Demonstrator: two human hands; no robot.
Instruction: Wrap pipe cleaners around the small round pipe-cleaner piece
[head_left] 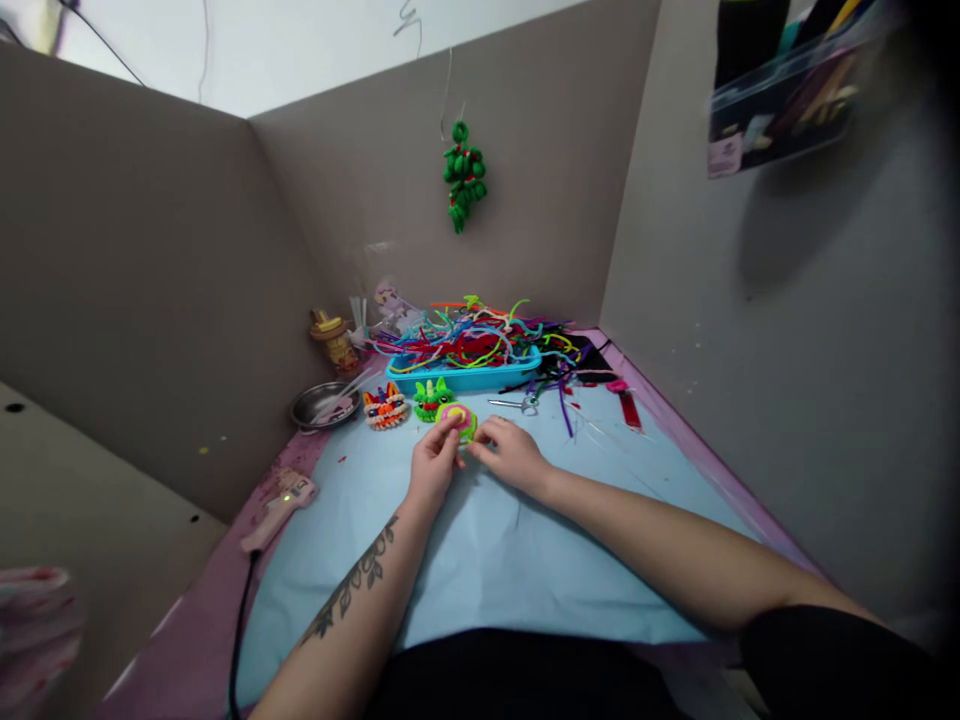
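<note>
A round coiled pipe-cleaner piece [450, 411] in lime green, pink and yellow is pinched in my left hand [433, 465], with the thumb laid over its front. My right hand [516, 457] has its fingers bent together at the piece's lower right edge, closed on its green rim; the fingertips are partly hidden. Just behind the piece sits a green pipe-cleaner animal head [433, 398]. Left of that is an orange and cream animal head [385, 408]. Small scissors [517, 405] lie beyond my right hand.
A blue tray [465, 380] heaped with pipe cleaners [480, 345] stands at the back. To the left are a metal bowl [324, 407] and a corded glue gun [281, 508]. A green pipe-cleaner ornament [465, 180] hangs on the grey back partition [360, 150].
</note>
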